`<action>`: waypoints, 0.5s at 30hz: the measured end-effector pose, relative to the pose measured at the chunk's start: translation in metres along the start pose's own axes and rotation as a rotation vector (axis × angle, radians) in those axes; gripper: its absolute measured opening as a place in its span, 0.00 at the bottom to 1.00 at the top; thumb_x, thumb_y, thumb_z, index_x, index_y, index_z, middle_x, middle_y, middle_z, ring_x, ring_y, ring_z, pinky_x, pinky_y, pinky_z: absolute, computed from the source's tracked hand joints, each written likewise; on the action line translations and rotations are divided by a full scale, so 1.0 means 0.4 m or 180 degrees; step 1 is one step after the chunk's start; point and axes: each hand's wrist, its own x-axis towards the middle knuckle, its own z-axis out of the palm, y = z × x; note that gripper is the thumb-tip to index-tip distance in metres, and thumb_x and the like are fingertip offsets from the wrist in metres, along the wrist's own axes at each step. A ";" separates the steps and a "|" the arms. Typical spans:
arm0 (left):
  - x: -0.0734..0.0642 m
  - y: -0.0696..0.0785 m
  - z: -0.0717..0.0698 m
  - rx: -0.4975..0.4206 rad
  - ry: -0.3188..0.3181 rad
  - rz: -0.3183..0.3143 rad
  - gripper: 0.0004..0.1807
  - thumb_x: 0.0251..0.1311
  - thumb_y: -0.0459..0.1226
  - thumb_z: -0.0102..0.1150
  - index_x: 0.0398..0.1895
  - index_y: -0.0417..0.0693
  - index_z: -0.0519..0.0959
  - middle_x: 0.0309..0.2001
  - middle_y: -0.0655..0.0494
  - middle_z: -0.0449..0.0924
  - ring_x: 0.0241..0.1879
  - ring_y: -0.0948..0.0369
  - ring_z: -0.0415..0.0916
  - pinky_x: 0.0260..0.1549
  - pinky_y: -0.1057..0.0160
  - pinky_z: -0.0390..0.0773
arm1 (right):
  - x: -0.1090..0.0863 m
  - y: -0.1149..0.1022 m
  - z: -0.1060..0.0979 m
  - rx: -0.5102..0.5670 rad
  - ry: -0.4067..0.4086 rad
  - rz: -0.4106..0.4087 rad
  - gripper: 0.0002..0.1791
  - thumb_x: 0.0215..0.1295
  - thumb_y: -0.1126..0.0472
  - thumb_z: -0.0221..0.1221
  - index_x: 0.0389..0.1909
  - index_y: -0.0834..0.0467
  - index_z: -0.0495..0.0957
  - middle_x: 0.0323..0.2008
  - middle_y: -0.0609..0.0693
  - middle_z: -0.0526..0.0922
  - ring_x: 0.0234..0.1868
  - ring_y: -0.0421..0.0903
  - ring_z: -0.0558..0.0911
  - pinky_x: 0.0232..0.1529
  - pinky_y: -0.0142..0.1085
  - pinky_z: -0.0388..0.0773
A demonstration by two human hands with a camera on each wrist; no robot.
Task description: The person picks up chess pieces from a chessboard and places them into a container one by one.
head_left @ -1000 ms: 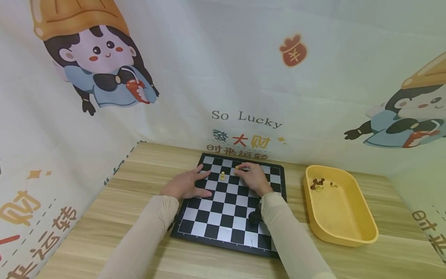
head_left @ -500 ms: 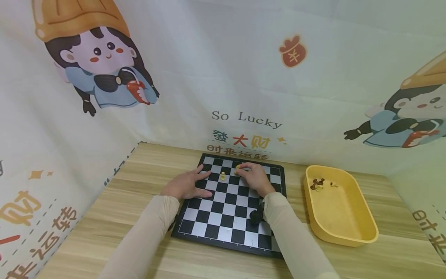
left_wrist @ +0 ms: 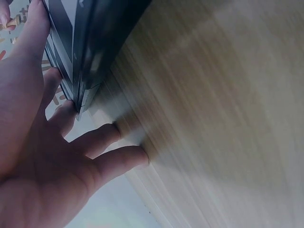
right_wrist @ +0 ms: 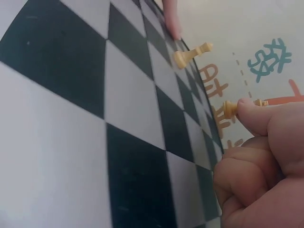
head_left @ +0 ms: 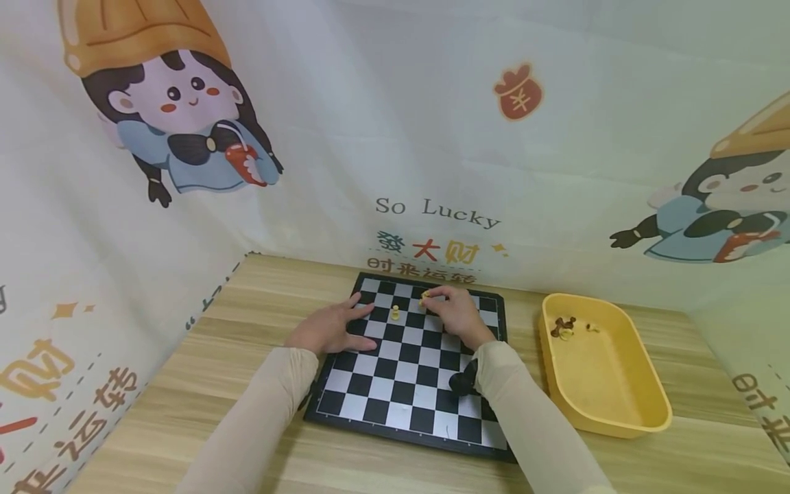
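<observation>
A black-and-white chessboard (head_left: 395,370) lies on the table. My left hand (head_left: 326,328) rests at its left side with fingers spread; in the left wrist view, some fingers (left_wrist: 121,159) reach past the edge towards the tabletop. My right hand (head_left: 459,317) pinches a pale yellow chess piece (right_wrist: 230,109) between thumb and fingers, over the far part of the board. In the right wrist view the piece's base shows apart from the squares, and my thumb covers its middle. Another pale yellow chess piece (head_left: 395,313) stands upright on the board, between my hands.
To the right stands a yellow plastic tray (head_left: 607,425), with brown chess pieces (head_left: 563,326) and pale ones (head_left: 592,328) at its far end. A printed cloth (head_left: 395,137) hangs behind the wooden table (head_left: 296,274).
My right hand has shifted slightly right and towards me, and more of the pinched chess piece shows. My left hand and the standing piece stay in place.
</observation>
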 end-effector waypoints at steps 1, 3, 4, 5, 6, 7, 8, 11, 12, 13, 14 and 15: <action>0.000 0.000 0.000 0.0002 0.0002 0.0003 0.49 0.55 0.64 0.67 0.80 0.69 0.59 0.84 0.55 0.45 0.80 0.41 0.53 0.75 0.40 0.63 | -0.003 -0.003 -0.004 -0.0035 0.0020 -0.0042 0.13 0.69 0.55 0.65 0.49 0.56 0.86 0.32 0.45 0.82 0.19 0.39 0.66 0.21 0.31 0.63; 0.000 -0.001 0.000 0.0005 0.0006 0.0015 0.49 0.55 0.64 0.67 0.80 0.69 0.59 0.84 0.55 0.45 0.80 0.41 0.53 0.75 0.40 0.63 | -0.009 -0.010 -0.014 -0.0087 0.0049 -0.0091 0.13 0.69 0.55 0.65 0.48 0.57 0.86 0.34 0.47 0.83 0.19 0.39 0.66 0.21 0.32 0.63; 0.000 -0.001 0.000 0.0006 0.0012 0.0030 0.49 0.56 0.64 0.67 0.80 0.68 0.59 0.84 0.54 0.45 0.80 0.41 0.53 0.75 0.40 0.63 | -0.012 -0.013 -0.019 -0.0083 0.0032 -0.0081 0.13 0.69 0.54 0.64 0.49 0.57 0.86 0.31 0.47 0.83 0.19 0.39 0.65 0.21 0.32 0.62; 0.000 -0.002 0.000 0.0005 0.0017 0.0040 0.49 0.56 0.64 0.67 0.80 0.68 0.59 0.84 0.54 0.45 0.80 0.41 0.53 0.75 0.40 0.63 | -0.014 -0.016 -0.024 -0.0075 0.0014 -0.0058 0.14 0.70 0.54 0.64 0.50 0.57 0.85 0.28 0.47 0.82 0.17 0.40 0.64 0.19 0.32 0.62; 0.000 -0.002 0.000 0.0004 0.0023 0.0050 0.49 0.56 0.64 0.67 0.80 0.67 0.59 0.84 0.54 0.46 0.80 0.40 0.54 0.75 0.40 0.63 | -0.017 -0.019 -0.030 -0.0097 0.0014 -0.0043 0.15 0.70 0.53 0.64 0.51 0.57 0.85 0.27 0.46 0.81 0.16 0.39 0.63 0.19 0.32 0.62; 0.000 -0.002 0.000 0.0000 0.0028 0.0060 0.49 0.56 0.64 0.67 0.79 0.67 0.59 0.84 0.53 0.46 0.80 0.40 0.54 0.75 0.40 0.63 | -0.020 -0.021 -0.036 -0.0085 0.0010 -0.0004 0.15 0.70 0.53 0.64 0.51 0.56 0.84 0.26 0.47 0.81 0.14 0.39 0.61 0.18 0.32 0.61; 0.001 -0.002 0.000 0.0007 0.0032 0.0075 0.49 0.56 0.64 0.67 0.79 0.67 0.60 0.84 0.53 0.46 0.79 0.40 0.54 0.75 0.40 0.63 | -0.023 -0.024 -0.042 -0.0092 -0.0001 0.0022 0.16 0.70 0.52 0.63 0.53 0.56 0.84 0.27 0.48 0.81 0.14 0.39 0.61 0.17 0.32 0.61; 0.003 -0.003 0.000 0.0014 0.0038 0.0106 0.49 0.56 0.64 0.67 0.79 0.66 0.60 0.84 0.53 0.46 0.79 0.40 0.54 0.75 0.41 0.64 | -0.032 -0.029 -0.059 -0.0171 -0.0010 0.0042 0.18 0.72 0.51 0.61 0.56 0.56 0.82 0.40 0.52 0.86 0.14 0.38 0.62 0.18 0.32 0.63; 0.003 -0.002 0.000 0.0013 0.0040 0.0110 0.49 0.56 0.64 0.67 0.79 0.66 0.60 0.84 0.53 0.46 0.79 0.40 0.54 0.75 0.41 0.64 | -0.035 -0.031 -0.065 -0.0199 -0.0004 0.0038 0.18 0.72 0.51 0.60 0.56 0.55 0.82 0.44 0.54 0.86 0.15 0.39 0.62 0.18 0.32 0.63; 0.003 -0.002 0.000 0.0016 0.0037 0.0115 0.49 0.56 0.64 0.67 0.79 0.67 0.60 0.84 0.53 0.46 0.79 0.40 0.54 0.75 0.41 0.64 | -0.038 -0.032 -0.070 -0.0225 0.0003 0.0031 0.18 0.72 0.50 0.60 0.56 0.55 0.82 0.48 0.55 0.86 0.15 0.39 0.63 0.19 0.32 0.64; 0.003 -0.001 0.001 0.0015 0.0031 0.0120 0.49 0.56 0.64 0.67 0.80 0.67 0.60 0.84 0.53 0.46 0.79 0.40 0.54 0.75 0.41 0.64 | -0.040 -0.033 -0.076 -0.0281 0.0018 0.0003 0.18 0.72 0.50 0.59 0.55 0.55 0.82 0.50 0.56 0.86 0.17 0.39 0.64 0.21 0.32 0.65; 0.003 -0.001 0.001 0.0007 0.0032 0.0123 0.49 0.56 0.64 0.67 0.80 0.67 0.60 0.84 0.53 0.46 0.79 0.40 0.54 0.75 0.41 0.64 | -0.042 -0.034 -0.081 -0.0307 0.0040 -0.0019 0.17 0.72 0.50 0.59 0.54 0.55 0.83 0.52 0.56 0.85 0.18 0.39 0.65 0.21 0.32 0.65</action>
